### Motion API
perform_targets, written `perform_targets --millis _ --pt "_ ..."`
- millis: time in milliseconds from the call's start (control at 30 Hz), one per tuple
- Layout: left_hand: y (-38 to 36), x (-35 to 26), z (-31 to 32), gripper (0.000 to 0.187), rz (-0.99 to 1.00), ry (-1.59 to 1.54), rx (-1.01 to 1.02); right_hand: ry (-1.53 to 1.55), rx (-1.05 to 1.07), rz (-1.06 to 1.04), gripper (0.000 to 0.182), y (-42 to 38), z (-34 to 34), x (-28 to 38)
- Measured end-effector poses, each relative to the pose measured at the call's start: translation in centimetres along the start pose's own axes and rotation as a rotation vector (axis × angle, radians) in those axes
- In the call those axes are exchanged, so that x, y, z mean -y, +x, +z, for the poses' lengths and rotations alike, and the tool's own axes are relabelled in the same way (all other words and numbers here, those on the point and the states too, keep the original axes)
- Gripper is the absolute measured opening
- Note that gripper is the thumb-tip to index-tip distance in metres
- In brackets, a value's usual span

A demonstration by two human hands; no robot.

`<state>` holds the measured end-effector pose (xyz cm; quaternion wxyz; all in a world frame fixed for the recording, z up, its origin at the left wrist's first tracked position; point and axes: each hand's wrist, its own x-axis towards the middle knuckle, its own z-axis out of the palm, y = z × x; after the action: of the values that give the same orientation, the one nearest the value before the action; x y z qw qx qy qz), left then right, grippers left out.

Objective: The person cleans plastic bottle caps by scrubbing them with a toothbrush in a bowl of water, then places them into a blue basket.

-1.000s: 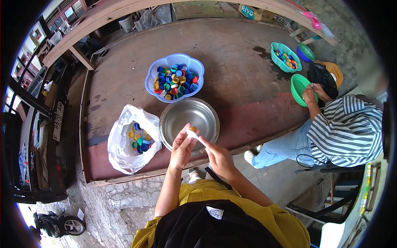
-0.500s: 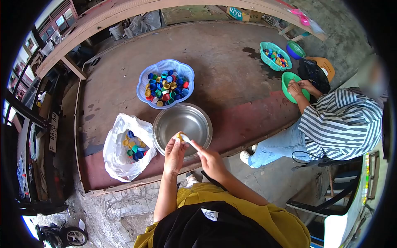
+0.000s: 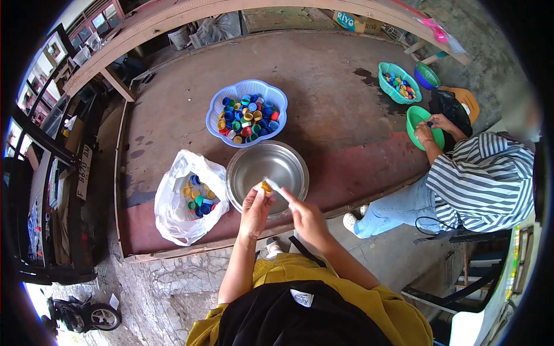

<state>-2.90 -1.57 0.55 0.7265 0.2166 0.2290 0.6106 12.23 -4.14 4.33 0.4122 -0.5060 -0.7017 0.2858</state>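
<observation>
Over the front rim of a steel bowl (image 3: 235, 173), my left hand (image 3: 255, 212) pinches a yellow bottle cap (image 3: 266, 187). My right hand (image 3: 309, 220) grips a thin white tool (image 3: 279, 188), its tip at the cap. Behind the steel bowl stands a blue plastic basket (image 3: 214, 115) heaped with coloured caps (image 3: 248, 118). To the left of the bowl, an open white plastic bag (image 3: 170, 202) holds more caps in several colours. What the tool's end does inside the cap is too small to tell.
At the right, a person in a striped shirt (image 3: 479, 176) works with both hands over a green bowl (image 3: 413, 120). Beyond it are a teal basket of caps (image 3: 385, 69) and a purple-green bowl (image 3: 427, 76). A wooden beam (image 3: 173, 12) spans the table's far side.
The view has shifted, so the table and its containers appear farther right. My hands remain together at the cap, with the tool at a slightly different angle. The other person now holds a dark cap.
</observation>
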Motion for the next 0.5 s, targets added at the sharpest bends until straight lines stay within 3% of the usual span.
perform_targets --millis 67,200,333,400,467,500 --pt "-0.2 0.2 -0.1 0.021 -0.015 0.017 0.007 -0.053 0.062 0.283 0.045 1.0 -1.6 0.0" --pt "0.4 -0.2 0.4 0.021 0.031 0.026 0.026 -0.028 0.018 -0.188 0.047 -0.9 -0.5 1.0" --pt "0.1 0.0 0.4 0.021 0.006 0.004 0.066 0.004 -0.044 0.162 0.047 0.8 -2.1 0.9" --pt "0.2 0.1 0.8 0.021 0.011 0.003 0.009 0.031 -0.016 -0.051 0.053 -0.1 -1.6 1.5" --pt "0.4 0.2 0.5 0.021 0.003 -0.016 0.062 0.021 -0.021 -0.133 0.053 -0.7 -0.4 0.7" --pt "0.3 0.3 0.1 0.021 -0.003 -0.024 0.089 0.003 0.013 0.079 0.053 -0.3 -0.8 0.7"
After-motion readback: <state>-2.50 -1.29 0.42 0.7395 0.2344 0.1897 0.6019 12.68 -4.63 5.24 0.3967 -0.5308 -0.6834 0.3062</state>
